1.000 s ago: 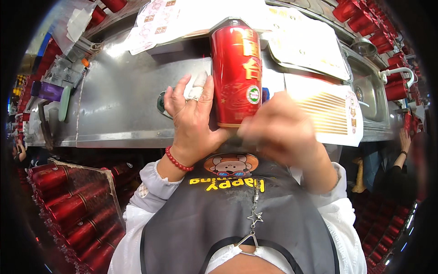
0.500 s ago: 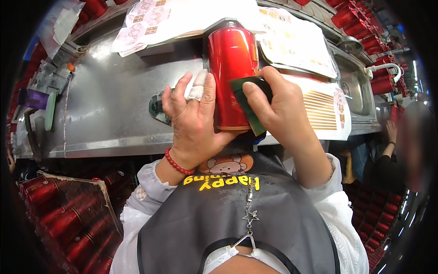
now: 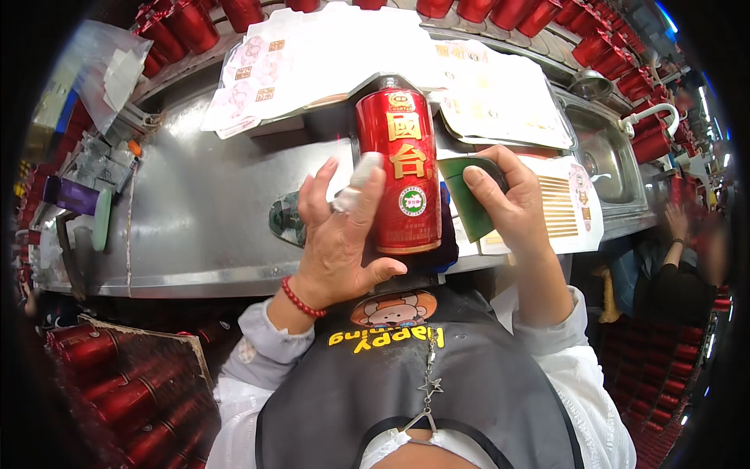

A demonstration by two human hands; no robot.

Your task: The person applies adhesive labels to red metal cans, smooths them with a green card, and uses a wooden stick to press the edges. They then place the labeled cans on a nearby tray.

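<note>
A shiny red bottle (image 3: 398, 187) with gold characters and a round green-and-white label lies in front of me, its neck pointing away. Along its left side is my left hand (image 3: 336, 234), fingers spread and thumb stretched out near the bottle's base; whether the fingertips touch the bottle I cannot tell. White wrapping (image 3: 363, 173) covers one finger. To the right of the bottle, my right hand (image 3: 514, 205) pinches a flat green scraper (image 3: 467, 202), which stands slightly apart from the bottle. A dark blue cloth (image 3: 448, 227) shows partly from under the bottle.
Printed label sheets lie in a white stack (image 3: 336, 55) at the back, with more sheets (image 3: 500, 98) to the right. A dark green object (image 3: 287, 219) sits left of my hand on the metal table (image 3: 203, 195). A sink (image 3: 598, 156) is at right; another person's hand (image 3: 676, 223) shows beyond.
The bottle has turned, bringing its gold characters and round label to the top. My right hand has drawn the scraper off the bottle to the right, and my left hand has loosened from its side.
</note>
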